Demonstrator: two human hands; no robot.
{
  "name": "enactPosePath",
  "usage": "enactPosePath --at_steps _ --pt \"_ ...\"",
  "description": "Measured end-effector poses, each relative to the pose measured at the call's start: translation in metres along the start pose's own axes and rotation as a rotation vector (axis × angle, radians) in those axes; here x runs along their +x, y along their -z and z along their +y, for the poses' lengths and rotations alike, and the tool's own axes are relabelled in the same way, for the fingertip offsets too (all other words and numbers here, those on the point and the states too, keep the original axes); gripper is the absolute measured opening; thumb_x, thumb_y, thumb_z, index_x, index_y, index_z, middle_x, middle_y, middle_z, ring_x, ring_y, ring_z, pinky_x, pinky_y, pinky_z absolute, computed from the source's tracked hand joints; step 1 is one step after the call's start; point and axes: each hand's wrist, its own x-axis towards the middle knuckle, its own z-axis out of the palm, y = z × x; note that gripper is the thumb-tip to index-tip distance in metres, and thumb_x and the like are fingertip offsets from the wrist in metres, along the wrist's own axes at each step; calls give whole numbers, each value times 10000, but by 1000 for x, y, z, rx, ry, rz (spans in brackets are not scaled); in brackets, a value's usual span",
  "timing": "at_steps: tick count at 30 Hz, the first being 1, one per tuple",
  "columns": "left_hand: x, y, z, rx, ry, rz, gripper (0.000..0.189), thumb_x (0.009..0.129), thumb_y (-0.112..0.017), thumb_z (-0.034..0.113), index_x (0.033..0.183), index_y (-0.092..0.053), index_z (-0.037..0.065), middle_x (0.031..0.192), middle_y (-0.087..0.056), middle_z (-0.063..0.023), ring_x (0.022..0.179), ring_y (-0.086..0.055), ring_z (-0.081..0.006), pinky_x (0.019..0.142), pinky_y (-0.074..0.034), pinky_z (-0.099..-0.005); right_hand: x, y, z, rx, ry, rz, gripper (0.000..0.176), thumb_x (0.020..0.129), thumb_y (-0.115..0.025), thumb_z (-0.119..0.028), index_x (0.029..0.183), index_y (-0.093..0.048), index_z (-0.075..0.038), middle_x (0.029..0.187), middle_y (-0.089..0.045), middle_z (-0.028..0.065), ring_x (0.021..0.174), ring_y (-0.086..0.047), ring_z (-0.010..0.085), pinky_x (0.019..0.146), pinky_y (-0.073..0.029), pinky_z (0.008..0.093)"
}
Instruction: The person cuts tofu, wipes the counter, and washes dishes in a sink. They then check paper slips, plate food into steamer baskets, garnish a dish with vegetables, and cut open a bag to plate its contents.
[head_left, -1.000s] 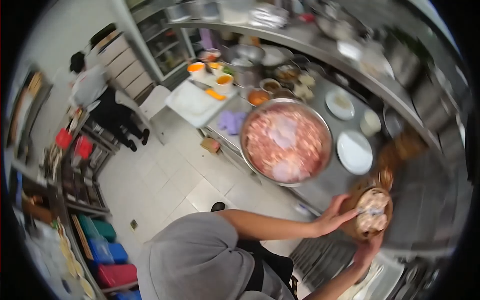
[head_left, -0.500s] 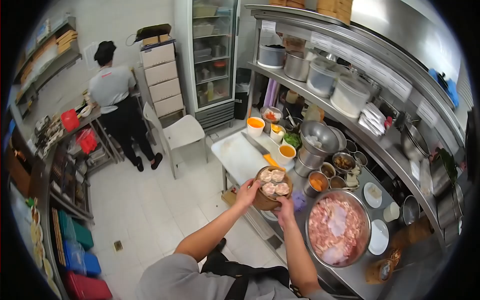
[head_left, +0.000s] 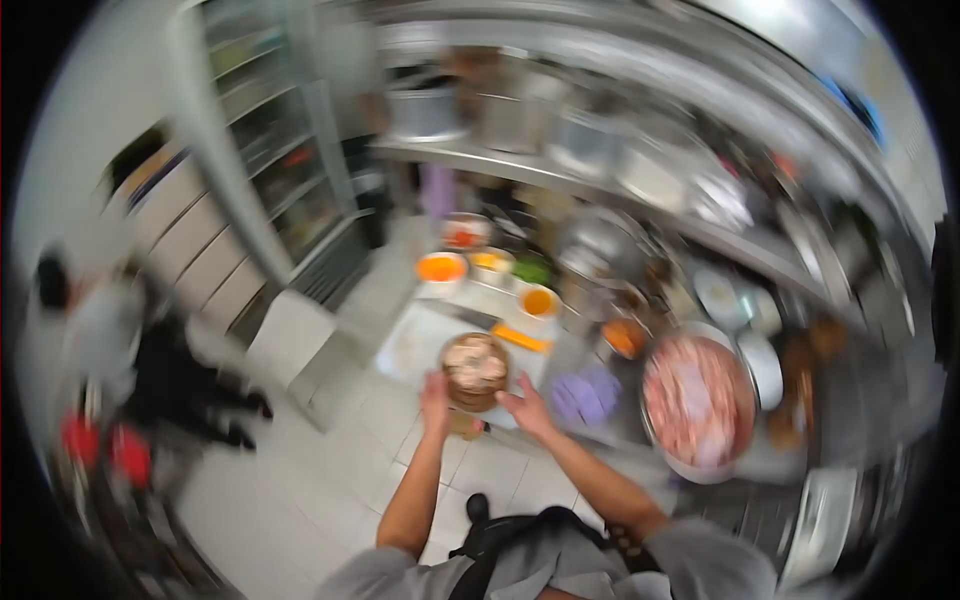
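Note:
A round bamboo steamer basket [head_left: 475, 372] with pale dumplings in it sits at the front part of the white cutting board [head_left: 408, 340]. At the basket's left side is my left hand [head_left: 435, 404], its fingers extended upward along the rim, not wrapped round it. My right hand [head_left: 527, 408] is open on the right side, fingers apart, with the fingertips close to the basket wall. Motion blur hides whether the fingertips touch it. Behind the basket lies a knife with an orange handle [head_left: 521, 337].
Cups with orange contents [head_left: 441, 268] stand behind the board. To the right are a purple cloth [head_left: 586, 396] and a large bowl of raw meat [head_left: 698, 402]. A white chair [head_left: 292, 336] and another person [head_left: 105, 325] are at the left.
The view has swung right and blurred. The basket, earlier held in both hands at the board's front right corner, is now farther left over the board, and my right hand's fingers have spread.

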Motion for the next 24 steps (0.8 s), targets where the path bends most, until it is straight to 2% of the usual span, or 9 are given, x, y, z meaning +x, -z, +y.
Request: enactPosePath --at_steps 2,5,7,8,10,14,17,19,24 --pt "-2 10 -34 126 -459 233 463 953 -404 357 1302 -415 54 1351 -413 -114 1241 -383 -252 1004 -311 -425 -55 43 -31 100 141 -47 642 836 -647 -160 1364 -314 -12 913 -642 57 837 -594 122 749 -501 272" --pt "-77 -29 52 28 -263 336 470 876 -540 187 1304 -385 72 1250 -450 -70 1073 -471 -217 856 -396 -430 -121 134 -22 69 215 217 396 838 -619 -80 1218 -519 -28 901 -645 61 815 -594 109 719 -503 268" --pt "-97 -39 52 585 -782 462 411 844 -572 109 1232 -460 34 1156 -498 -82 977 -494 -194 830 -414 -366 -176 205 -18 -125 215 602 235 816 -626 -62 1047 -625 -17 894 -652 75 784 -600 106 698 -506 266" --pt "-115 -56 61 603 -790 417 411 844 -572 109 1232 -460 34 1156 -498 -82 977 -494 -194 830 -414 -366 -206 244 -18 -246 238 780 196 789 -578 15 974 -639 -3 877 -660 82 750 -610 106 683 -507 261" --pt "-168 -128 94 107 -690 -148 327 825 -580 59 1142 -524 0 1029 -542 -88 891 -504 -167 790 -427 -296 -254 328 36 -79 137 1171 258 712 -573 32 949 -647 -37 840 -665 64 724 -621 139 647 -493 272" --pt "-270 -307 99 84 -144 -1053 244 862 -533 16 1104 -534 -16 950 -579 -88 834 -565 -153 720 -471 -277 -357 480 96 266 -90 1562 290 756 -526 6 1029 -623 6 864 -664 102 691 -644 160 613 -521 287" --pt "-350 -468 56 14 103 -1478 228 892 -540 69 1101 -529 -20 959 -595 -105 838 -601 -177 680 -496 -289 -376 596 149 61 -300 1577 321 783 -549 -109 1068 -602 28 901 -660 156 697 -658 192 615 -529 299" --pt "-393 -564 11 23 166 -1504 216 895 -537 78 1091 -532 -13 984 -591 -106 840 -603 -187 664 -499 -290 -363 686 204 -175 -366 1532 349 808 -534 -181 1072 -584 41 821 -651 158 643 -646 199 587 -524 309" --pt "-429 -700 -106 176 294 -1070 216 865 -563 124 1044 -539 5 1002 -538 -88 839 -583 -189 644 -495 -310 -342 750 212 -200 -660 984 353 834 -486 -249 960 -584 65 631 -620 172 548 -636 233 553 -511 351"
